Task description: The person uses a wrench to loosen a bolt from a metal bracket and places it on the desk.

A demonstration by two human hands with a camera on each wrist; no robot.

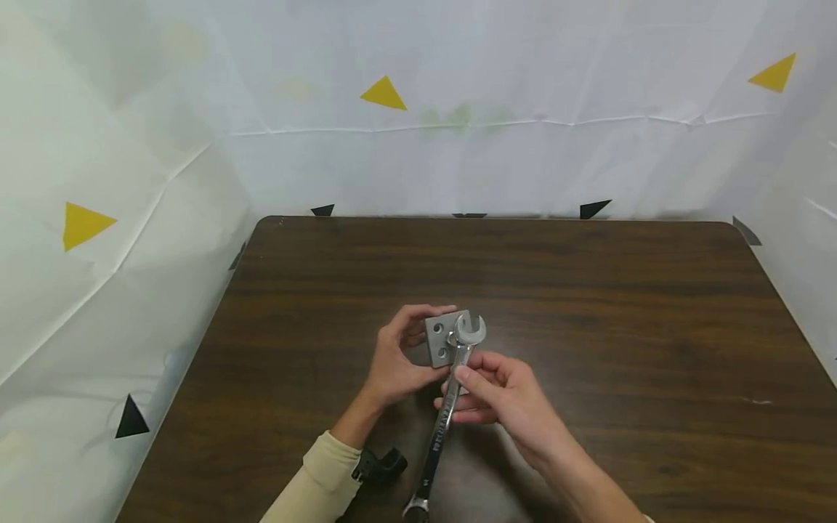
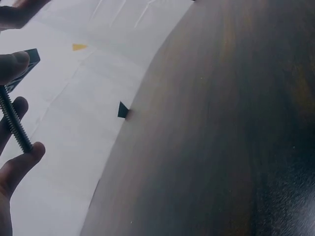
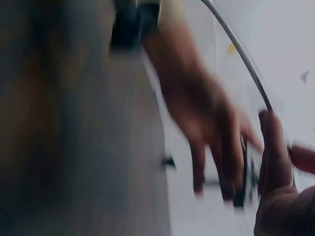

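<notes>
Fingers of my left hand curl round a grey metal plate held above the table. Just right of it, my right hand pinches the wrench, jaws on the plate's bolt. I judge tightening underway; next needs a steady turn.

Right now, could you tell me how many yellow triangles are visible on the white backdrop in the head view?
3. One yellow triangle is on the left wall, one is high on the back wall left of centre, and one is at the upper right. Others may lie out of view.
</notes>
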